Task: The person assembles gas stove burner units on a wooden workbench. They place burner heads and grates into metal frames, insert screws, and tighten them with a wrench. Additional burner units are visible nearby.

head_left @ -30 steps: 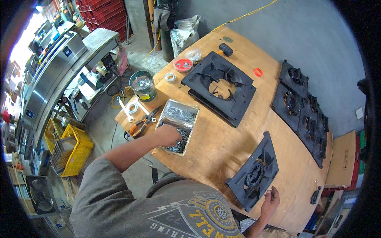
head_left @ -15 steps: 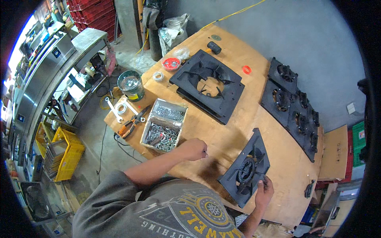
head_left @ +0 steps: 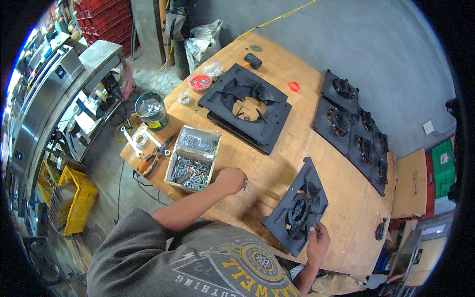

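Burner plate (head_left: 298,210) sits at the desk's (head_left: 277,168) near edge, right hand (head_left: 316,238) now gripping its lower corner. Left hand (head_left: 231,179) has left the screw box (head_left: 193,158), closed, likely around a screw: fastening looks next.

Black cast burner plate (head_left: 297,208) near the workbench's (head_left: 277,168) front edge, on pale brown wood. A larger black plate (head_left: 246,106) toward the back edge. Grey screws fill the metal tray (head_left: 193,158). Orange-handled pliers (head_left: 153,158) at the left edge; red disc (head_left: 200,82) at the back-left corner.
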{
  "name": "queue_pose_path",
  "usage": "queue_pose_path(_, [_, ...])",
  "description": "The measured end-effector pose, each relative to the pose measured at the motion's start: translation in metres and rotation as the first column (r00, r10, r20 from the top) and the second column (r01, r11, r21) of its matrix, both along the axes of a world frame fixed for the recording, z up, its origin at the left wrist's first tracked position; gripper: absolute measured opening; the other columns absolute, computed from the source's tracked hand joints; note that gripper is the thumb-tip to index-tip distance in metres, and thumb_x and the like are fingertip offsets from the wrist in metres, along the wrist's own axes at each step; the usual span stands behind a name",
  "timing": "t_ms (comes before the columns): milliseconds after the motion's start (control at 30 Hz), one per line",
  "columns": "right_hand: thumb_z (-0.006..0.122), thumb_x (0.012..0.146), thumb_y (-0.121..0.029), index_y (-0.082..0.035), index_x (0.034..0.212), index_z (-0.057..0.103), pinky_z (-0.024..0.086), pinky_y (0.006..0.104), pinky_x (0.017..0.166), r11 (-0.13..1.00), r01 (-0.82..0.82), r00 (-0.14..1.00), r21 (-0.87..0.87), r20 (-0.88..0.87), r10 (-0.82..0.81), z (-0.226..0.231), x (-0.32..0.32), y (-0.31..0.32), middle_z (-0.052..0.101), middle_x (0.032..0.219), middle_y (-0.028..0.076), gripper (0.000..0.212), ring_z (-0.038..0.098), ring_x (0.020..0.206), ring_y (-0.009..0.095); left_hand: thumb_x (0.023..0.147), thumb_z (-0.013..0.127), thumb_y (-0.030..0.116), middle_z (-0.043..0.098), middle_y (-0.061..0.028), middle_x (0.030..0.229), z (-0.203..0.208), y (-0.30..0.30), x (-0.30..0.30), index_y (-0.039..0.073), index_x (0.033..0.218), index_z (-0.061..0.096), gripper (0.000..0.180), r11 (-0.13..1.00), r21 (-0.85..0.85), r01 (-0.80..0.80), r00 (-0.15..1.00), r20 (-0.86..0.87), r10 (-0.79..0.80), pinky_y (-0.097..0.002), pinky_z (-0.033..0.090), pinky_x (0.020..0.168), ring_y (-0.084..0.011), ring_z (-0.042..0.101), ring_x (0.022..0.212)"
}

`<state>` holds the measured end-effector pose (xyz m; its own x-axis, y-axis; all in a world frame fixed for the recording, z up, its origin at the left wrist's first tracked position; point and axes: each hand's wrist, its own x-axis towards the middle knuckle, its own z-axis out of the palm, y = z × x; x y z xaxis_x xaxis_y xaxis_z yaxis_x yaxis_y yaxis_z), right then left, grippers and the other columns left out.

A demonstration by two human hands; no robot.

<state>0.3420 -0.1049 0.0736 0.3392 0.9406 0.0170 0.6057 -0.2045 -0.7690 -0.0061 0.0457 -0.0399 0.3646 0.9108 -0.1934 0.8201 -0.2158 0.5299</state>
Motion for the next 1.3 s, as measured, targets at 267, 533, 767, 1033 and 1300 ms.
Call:
queue_pose_path(267, [0.065,0.092,-0.009,0.006,0.114,0.063,0.051,0.0272,0.077,0.93,-0.356,0.844,-0.086,-0.457,0.281,0.02,-0.108,0.028,0.069,0.099,0.009,0.027,0.064,0.085,0.014,0.091,0.06,0.024,0.068,-0.0197,0.081,0.092,-0.058,0.027,0.014,0.134,0.054,0.045,0.945,0.182,0.271,0.913,0.263,-0.313,-0.0513,0.054,0.064,-0.0398,0.067,0.07])
queue_pose_path(533, [0.071,0.084,-0.008,0.003,0.091,0.069,0.051,0.0307,0.073,0.877,-0.431,0.869,-0.212,-0.36,0.34,0.03,-0.119,0.038,0.072,0.085,0.012,0.013,0.065,0.076,0.015,0.088,0.066,0.035,0.069,-0.02,0.092,0.127,-0.07,0.018,0.019,0.153,0.03,0.075,0.929,0.103,0.356,0.808,0.466,-0.362,-0.0506,0.054,0.07,-0.0418,0.067,0.075])
queue_pose_path(767, [0.071,0.083,-0.003,0.001,0.093,0.069,0.048,0.0263,0.065,0.989,-0.112,0.939,-0.099,-0.337,0.073,0.026,-0.068,0.032,0.067,0.079,0.005,0.011,0.06,0.07,0.011,0.083,0.065,0.029,0.071,-0.0194,0.092,0.09,0.05,-0.122,0.004,0.092,0.073,0.028,0.89,0.119,-0.44,0.875,-0.168,0.455,-0.0472,0.055,0.078,-0.0364,0.069,0.089])
queue_pose_path(1033, [0.071,0.084,-0.011,0.003,0.101,0.071,0.052,0.0317,0.072,0.986,0.1,0.953,-0.136,-0.272,-0.134,-0.003,-0.012,0.05,0.071,0.082,0.013,0.022,0.067,0.078,0.018,0.069,0.078,0.035,0.07,-0.0253,0.103,0.021,0.079,-0.145,-0.002,0.091,0.073,0.043,0.954,-0.026,-0.3,0.9,-0.34,0.274,-0.0441,0.053,0.09,-0.0366,0.068,0.1])
queue_pose_path(1300, [0.071,0.082,-0.017,0.001,0.099,0.072,0.052,0.0352,0.077,0.959,-0.276,0.961,-0.069,0.016,0.277,-0.018,-0.03,0.102,0.072,0.09,0.017,0.025,0.069,0.082,0.027,0.072,0.072,0.027,0.07,-0.0254,0.102,0.027,0.083,-0.142,-0.003,0.093,0.073,0.037,0.956,0.007,-0.293,0.854,-0.448,0.265,-0.0454,0.054,0.088,-0.0379,0.068,0.098])
